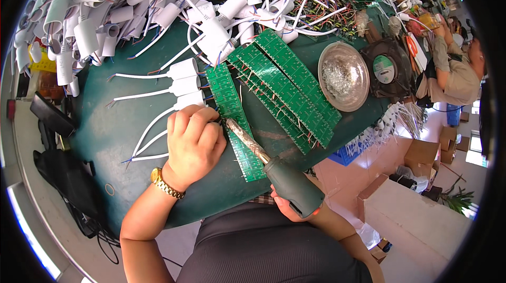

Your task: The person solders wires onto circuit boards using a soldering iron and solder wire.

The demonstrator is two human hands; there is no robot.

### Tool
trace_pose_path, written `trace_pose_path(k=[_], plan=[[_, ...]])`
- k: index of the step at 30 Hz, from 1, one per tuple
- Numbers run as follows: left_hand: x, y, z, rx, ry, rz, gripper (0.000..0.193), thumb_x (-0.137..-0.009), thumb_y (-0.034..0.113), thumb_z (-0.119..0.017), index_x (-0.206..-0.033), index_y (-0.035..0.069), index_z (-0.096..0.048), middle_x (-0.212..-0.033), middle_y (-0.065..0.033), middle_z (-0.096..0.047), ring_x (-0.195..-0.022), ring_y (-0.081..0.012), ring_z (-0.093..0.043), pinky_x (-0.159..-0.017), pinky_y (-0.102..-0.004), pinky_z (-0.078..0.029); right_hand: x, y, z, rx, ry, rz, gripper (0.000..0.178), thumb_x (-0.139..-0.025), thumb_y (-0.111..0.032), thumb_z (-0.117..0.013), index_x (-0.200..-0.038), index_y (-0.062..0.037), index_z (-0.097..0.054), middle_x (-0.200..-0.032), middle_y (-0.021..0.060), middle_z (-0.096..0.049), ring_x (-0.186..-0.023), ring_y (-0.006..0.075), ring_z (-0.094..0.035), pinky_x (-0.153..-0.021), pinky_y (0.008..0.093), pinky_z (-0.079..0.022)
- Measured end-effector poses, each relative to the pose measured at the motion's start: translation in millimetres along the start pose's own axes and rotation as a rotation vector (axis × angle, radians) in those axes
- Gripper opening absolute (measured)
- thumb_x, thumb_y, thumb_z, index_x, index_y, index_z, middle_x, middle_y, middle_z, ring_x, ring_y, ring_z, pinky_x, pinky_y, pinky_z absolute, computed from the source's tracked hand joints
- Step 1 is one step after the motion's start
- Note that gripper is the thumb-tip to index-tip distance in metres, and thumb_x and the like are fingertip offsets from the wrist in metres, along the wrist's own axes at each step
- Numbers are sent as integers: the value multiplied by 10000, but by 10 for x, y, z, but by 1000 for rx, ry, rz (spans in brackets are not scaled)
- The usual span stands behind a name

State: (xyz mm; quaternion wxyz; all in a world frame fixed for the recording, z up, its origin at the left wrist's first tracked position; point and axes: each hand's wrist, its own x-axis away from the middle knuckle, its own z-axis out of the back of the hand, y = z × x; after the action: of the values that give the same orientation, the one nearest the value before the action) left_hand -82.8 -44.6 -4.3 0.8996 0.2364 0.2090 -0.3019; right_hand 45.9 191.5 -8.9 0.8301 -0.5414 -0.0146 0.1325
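My right hand [287,206] grips the soldering iron [295,185] by its thick dark green handle. Its worn metal tip rests against or just above the left edge of a narrow green circuit board strip [245,151], which lies on the table. Close to that tip, my left hand [195,140] is closed in a pinch at the board's edge. What its fingertips hold is hidden. Several white plastic housings [184,83] with white cables lie side by side along the strip's left edge. Their cables trail left and end in thin coloured wires.
More green circuit boards [287,83] are stacked to the right. Beyond them stand a round metal bowl [340,107] with silvery bits and a black fan [390,69]. White housings [95,35] pile up along the back. At far right sits another person [453,75].
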Motion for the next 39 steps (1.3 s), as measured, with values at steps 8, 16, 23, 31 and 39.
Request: trace_pose_path(k=[8, 16, 23, 31, 39], plan=[[7, 24, 11, -51, -38, -13, 248, -625, -17, -699, -830, 47, -574, -1000, -84, -600, -936, -295, -578, -780, -422, -430, 134, 132, 105, 63, -69, 31, 315, -656, -94, -782, -946, -51, -666, -900, 98, -672, -713, 268, -663, -600, 341, -533], [9, 28, 14, -53, -35, -17, 250, -630, -17, -703, -835, 49, -575, -1000, -88, -600, -937, -303, -579, -777, -427, -430, 101, 132, 87, -87, -152, -66, 301, -840, -88, -581, -1125, 5, -552, -1036, 111, -617, -822, 174, -639, -740, 331, -532], [-3, 25, 19, -60, -38, -10, 251, -632, -17, -708, -834, 47, -574, -1003, -89, -601, -941, -300, -575, -774, -427, -429, 88, 189, 83, -278, -115, -54, 368, -858, -123, -575, -1200, -4, -516, -1064, 119, -599, -827, 172, -628, -739, 333, -522], [-12, 40, 25, -44, -52, -8, 248, -637, -19, -709, -836, 45, -574, -1006, -91, -600, -943, -301, -573, -780, -427, -429, 84, 90, 19, -433, 62, -217, 244, -773, -9, -660, -1016, 3, -638, -959, 132, -685, -831, 214, -703, -741, 328, -578], [-22, 14, 37, -3, -54, -13, 272, -628, -29, -712, -850, 44, -571, -1002, -97, -595, -936, -310, -568, -779, -430, -429, 107, 185, 77, -384, -84, -126, 389, -902, -183, -591, -1239, -11, -503, -1110, 155, -596, -798, 192, -634, -720, 347, -526]])
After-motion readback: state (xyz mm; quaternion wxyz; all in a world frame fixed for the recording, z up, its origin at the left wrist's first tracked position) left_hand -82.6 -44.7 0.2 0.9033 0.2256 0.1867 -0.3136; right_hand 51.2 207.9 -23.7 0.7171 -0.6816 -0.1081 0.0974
